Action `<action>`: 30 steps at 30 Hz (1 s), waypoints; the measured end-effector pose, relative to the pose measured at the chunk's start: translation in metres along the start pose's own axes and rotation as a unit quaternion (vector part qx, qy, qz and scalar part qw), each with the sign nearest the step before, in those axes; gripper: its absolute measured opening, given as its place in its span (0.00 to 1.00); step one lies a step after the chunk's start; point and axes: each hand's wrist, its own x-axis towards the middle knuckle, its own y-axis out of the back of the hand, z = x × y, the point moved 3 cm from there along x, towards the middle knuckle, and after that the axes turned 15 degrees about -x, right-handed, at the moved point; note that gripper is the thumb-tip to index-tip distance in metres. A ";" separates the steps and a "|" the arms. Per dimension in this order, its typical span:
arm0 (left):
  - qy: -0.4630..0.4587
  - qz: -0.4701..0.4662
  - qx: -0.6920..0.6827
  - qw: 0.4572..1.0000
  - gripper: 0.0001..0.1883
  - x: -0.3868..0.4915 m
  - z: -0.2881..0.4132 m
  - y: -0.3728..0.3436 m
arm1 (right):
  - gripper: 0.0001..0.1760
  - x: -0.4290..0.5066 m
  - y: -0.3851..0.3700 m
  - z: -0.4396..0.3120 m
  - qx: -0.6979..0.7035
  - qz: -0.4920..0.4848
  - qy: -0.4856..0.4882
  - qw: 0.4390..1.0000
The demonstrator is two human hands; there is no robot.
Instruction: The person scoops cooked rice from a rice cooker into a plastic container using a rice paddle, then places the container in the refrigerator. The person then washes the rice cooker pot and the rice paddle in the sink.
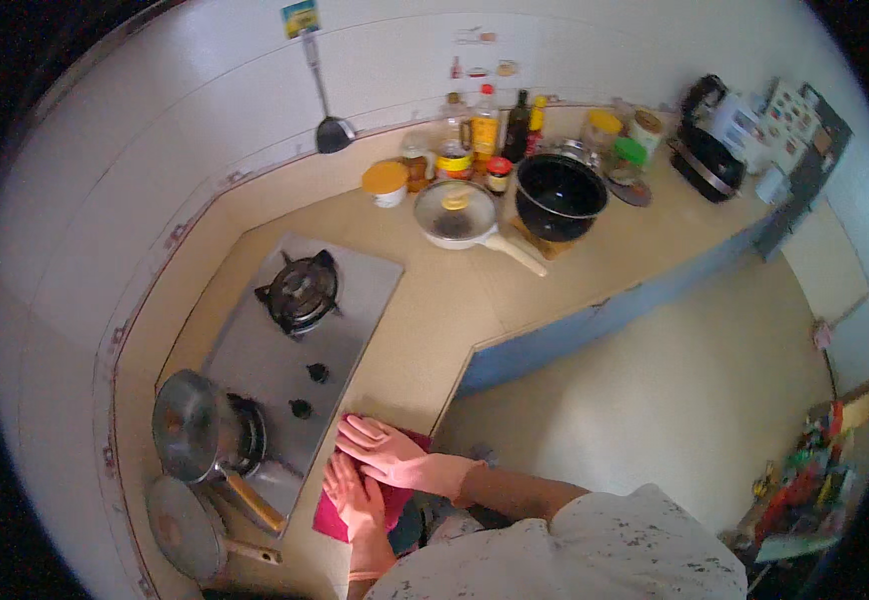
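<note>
Both of my hands wear pink rubber gloves and lie flat on a folded magenta cloth [329,517] on the beige countertop [416,337]. My left hand [352,487] presses on the cloth's near left part, fingers stretched out. Just above it, my right hand [386,450] rests palm down across the far part of the cloth. Neither hand is closed around the cloth, and the two nearly touch. To their left is a steel gas hob [359,300] with two black knobs. A pot with a wooden handle [191,427] stands on its near burner.
A frying pan [187,529] sits beside the hob at lower left. Along the back counter are a lidded white pan [455,217], a black pot [562,195], several bottles [485,124] and jars, and a black appliance [708,165]. A spatula [322,105] hangs on the tiled wall.
</note>
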 end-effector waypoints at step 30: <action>0.257 -0.691 -0.444 0.510 0.17 -0.101 0.553 -0.435 | 0.31 -0.610 0.178 0.235 0.694 0.540 -0.453 0.144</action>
